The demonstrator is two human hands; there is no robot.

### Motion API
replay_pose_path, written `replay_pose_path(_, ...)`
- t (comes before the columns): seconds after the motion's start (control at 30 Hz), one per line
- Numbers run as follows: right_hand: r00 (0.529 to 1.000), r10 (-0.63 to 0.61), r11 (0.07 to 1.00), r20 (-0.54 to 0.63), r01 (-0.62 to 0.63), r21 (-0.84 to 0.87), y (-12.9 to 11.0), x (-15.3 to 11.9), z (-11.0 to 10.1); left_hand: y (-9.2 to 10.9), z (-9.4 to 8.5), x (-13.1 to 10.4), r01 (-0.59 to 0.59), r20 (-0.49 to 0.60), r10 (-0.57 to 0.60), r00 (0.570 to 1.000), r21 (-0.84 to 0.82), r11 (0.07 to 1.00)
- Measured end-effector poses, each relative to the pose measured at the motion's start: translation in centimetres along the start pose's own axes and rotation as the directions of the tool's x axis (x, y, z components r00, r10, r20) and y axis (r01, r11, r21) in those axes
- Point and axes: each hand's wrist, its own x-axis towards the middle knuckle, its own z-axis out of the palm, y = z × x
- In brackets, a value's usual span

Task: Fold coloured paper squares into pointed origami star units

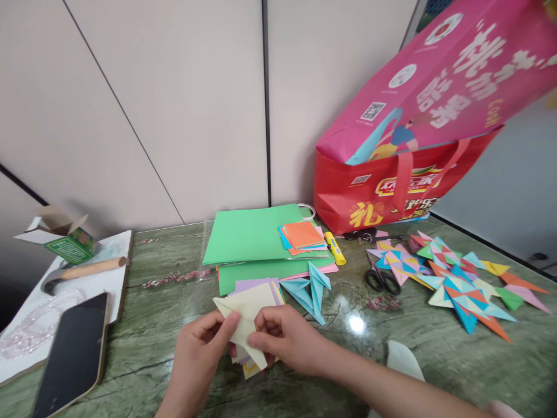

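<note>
A pale yellow sheet of origami paper (247, 307), partly folded to a point at its left, is held between my two hands. My left hand (201, 342) pinches its left side with thumb and forefinger. On the right side my right hand (281, 337) grips the paper, fingers curled and thumb pressed on it. Beneath lies a stack of coloured paper squares (261, 284), mostly hidden by the sheet and hands. Just to the right are light blue folded paper pieces (310, 292).
Behind the hands lie green paper sheets (243, 235) with small coloured squares (304, 235) and a yellow glue stick (335, 248). Scissors (382, 278) and folded paper stars (467, 296) are at right, before a red bag (348, 197). A phone (72, 354) and a wooden-handled tool (93, 268) lie left.
</note>
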Motion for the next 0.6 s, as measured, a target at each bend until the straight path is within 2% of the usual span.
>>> replay_pose_path(0.13,1.000,0.001,1.000,0.030,-0.002,0.016,0.12,0.00,0.14,0.37,-0.01,0.22,0.048,-0.007,-0.050,0.999,-0.128,0.991)
replay_pose_path(0.37,0.995,0.069,0.995,0.069,-0.074,0.067,0.16,0.00,0.25,0.78,0.15,0.34,0.029,-0.154,-0.072,0.985,-0.265,0.964)
replay_pose_path(0.6,0.994,0.102,0.995,0.038,-0.102,0.012,0.15,-0.07,0.24,0.56,-0.03,0.34,0.055,-0.120,-0.094,0.988,-0.294,0.954)
